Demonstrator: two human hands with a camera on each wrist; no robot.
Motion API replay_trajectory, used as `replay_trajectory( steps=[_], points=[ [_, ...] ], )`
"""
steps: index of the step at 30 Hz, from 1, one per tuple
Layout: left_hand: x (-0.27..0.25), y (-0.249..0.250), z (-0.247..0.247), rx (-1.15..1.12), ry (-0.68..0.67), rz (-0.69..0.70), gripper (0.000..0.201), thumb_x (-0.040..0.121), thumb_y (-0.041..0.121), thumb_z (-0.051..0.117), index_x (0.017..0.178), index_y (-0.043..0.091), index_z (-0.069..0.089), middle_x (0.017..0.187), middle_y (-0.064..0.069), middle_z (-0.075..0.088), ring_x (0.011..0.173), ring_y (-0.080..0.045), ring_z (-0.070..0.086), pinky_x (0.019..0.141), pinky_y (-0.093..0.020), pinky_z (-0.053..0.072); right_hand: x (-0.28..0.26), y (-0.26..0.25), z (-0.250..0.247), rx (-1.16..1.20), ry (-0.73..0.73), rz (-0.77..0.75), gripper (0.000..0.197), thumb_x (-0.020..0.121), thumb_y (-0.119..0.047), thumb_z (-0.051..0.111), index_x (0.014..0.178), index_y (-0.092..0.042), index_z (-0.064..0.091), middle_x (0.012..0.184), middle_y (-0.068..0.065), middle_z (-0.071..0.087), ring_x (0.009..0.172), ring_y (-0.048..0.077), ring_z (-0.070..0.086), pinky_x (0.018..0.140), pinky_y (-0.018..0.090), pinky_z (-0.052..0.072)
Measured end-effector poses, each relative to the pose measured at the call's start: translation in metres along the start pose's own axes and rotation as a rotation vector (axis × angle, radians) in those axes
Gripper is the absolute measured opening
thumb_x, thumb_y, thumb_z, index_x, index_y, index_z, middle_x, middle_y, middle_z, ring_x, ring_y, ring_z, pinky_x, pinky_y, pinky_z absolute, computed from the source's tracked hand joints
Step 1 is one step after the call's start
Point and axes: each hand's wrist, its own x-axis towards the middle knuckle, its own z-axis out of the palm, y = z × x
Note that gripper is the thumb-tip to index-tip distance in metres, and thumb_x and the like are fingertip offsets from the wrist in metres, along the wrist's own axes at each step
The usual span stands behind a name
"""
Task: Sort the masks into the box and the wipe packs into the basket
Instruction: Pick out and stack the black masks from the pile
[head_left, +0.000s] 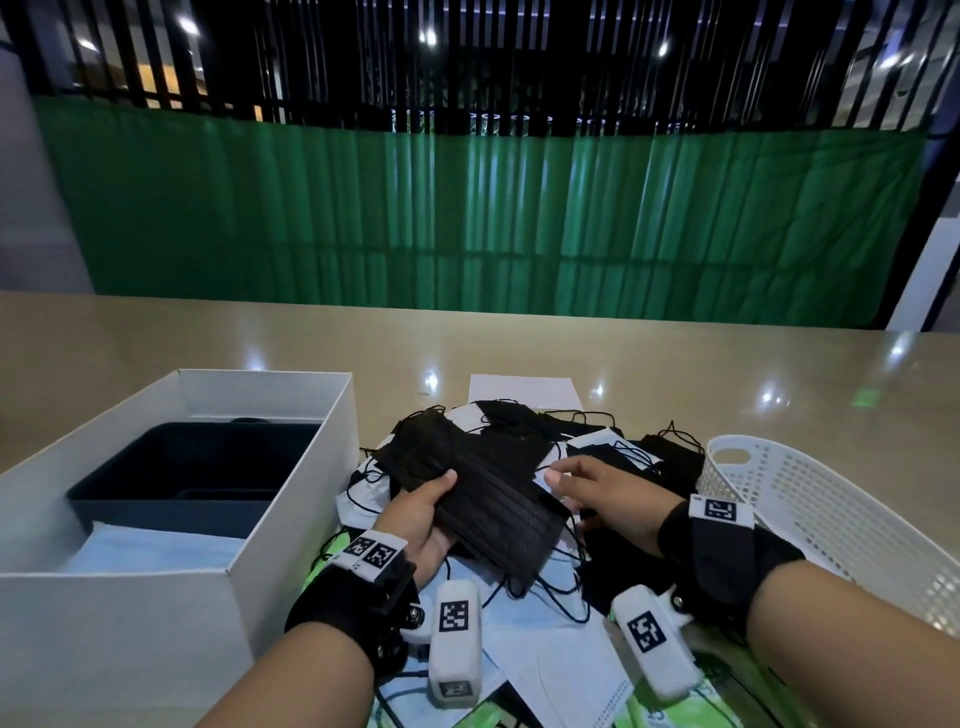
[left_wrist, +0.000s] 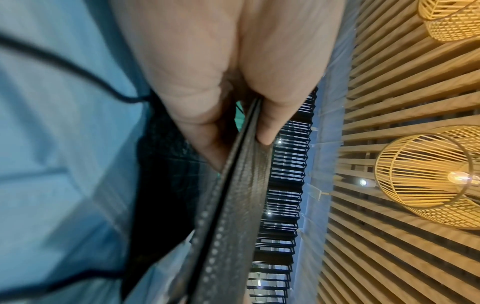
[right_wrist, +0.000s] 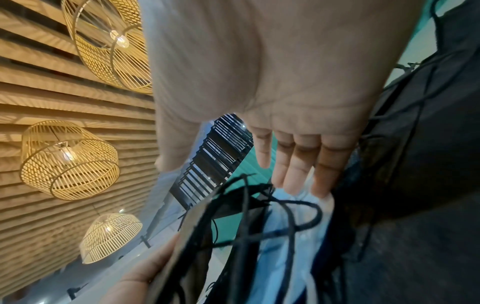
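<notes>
My left hand (head_left: 431, 512) grips a stack of black masks (head_left: 493, 512) above the pile, thumb on top; in the left wrist view the thumb and fingers (left_wrist: 270, 115) pinch the stack's edge (left_wrist: 233, 201). My right hand (head_left: 602, 499) hovers just right of that stack with its fingers (right_wrist: 298, 164) straight, holding nothing. More black and white masks (head_left: 519, 421) with tangled ear loops lie heaped on the table. Green wipe packs (head_left: 670, 712) peek out under the pile at the bottom. The white box (head_left: 291, 499) stands at left, the white basket (head_left: 831, 509) at right.
Inside the box sit a dark tray (head_left: 192, 467) and pale blue masks (head_left: 150, 545). A white sheet (head_left: 524, 387) lies behind the pile. The tan table (head_left: 675, 364) stretches back to a green curtain (head_left: 467, 218).
</notes>
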Motion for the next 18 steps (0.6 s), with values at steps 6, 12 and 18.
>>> replay_trajectory(
  steps=[6, 12, 18],
  points=[
    [-0.014, 0.014, 0.032, -0.092, -0.139, 0.013, 0.033, 0.099, 0.022, 0.042, 0.108, -0.005, 0.059, 0.093, -0.021, 0.071, 0.073, -0.025, 0.072, 0.056, -0.034, 0.059, -0.011, 0.007, -0.007, 0.040, -0.219, -0.094, 0.073, 0.065, -0.046, 0.078, 0.126, -0.017, 0.053, 0.115, 0.005, 0.066, 0.104, 0.015, 0.065, 0.094, 0.034, 0.049],
    [-0.011, 0.014, 0.043, -0.057, -0.186, 0.057, 0.038, 0.094, 0.017, 0.047, 0.126, -0.002, 0.052, 0.122, -0.023, 0.060, 0.106, -0.030, 0.061, 0.076, -0.039, 0.058, -0.015, -0.001, -0.012, 0.560, -0.157, -0.171, 0.043, 0.069, -0.016, 0.080, 0.104, -0.003, 0.059, 0.088, 0.008, 0.071, 0.073, 0.015, 0.066, 0.070, 0.028, 0.053],
    [-0.011, -0.005, 0.013, 0.193, -0.147, 0.052, 0.026, 0.086, -0.006, 0.055, 0.111, -0.001, 0.061, 0.097, -0.017, 0.071, 0.093, -0.029, 0.065, 0.072, -0.043, 0.059, -0.013, 0.010, -0.022, 0.709, 0.123, -0.080, 0.023, 0.092, 0.000, 0.050, 0.114, 0.002, 0.056, 0.104, 0.019, 0.067, 0.091, 0.026, 0.064, 0.069, 0.030, 0.058]
  ],
)
